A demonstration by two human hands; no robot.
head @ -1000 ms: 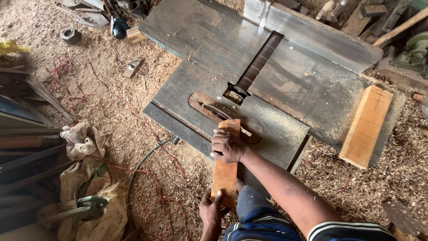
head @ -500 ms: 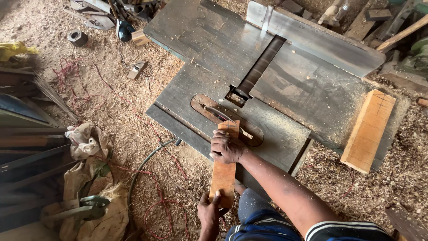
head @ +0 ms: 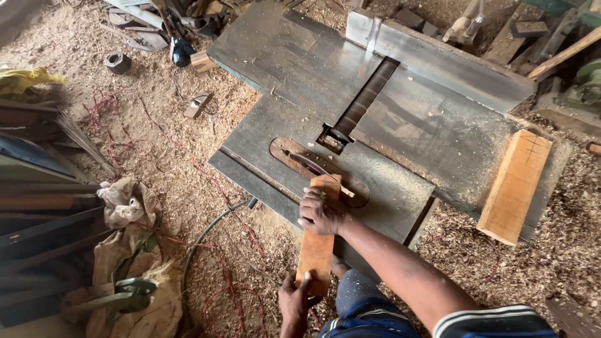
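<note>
A narrow wooden board lies lengthwise with its far end on the near edge of the dark metal saw counter and its near end overhanging toward the person. The right hand rests on top of the board near its far end, fingers curled over the left edge and palm pressing down, grasping the wood. The left hand is closed around the board's near end, thumb on its upper face, below the counter's edge. Just beyond the right hand's fingertips, the board's front end meets the saw blade, which stands in an elongated oval insert plate set in the counter top; a pale sliver of wood shows just right of the board's tip. Farther beyond the right hand, a long dark slot runs across the counter, with a grey metal fence behind it. Well to the right of both hands, a thick pale timber block lies on the counter's corner. To the left of the hands, the floor is covered in sawdust, with a dark hose curving across it, crumpled sacking and stacked dark planks beyond.
</note>
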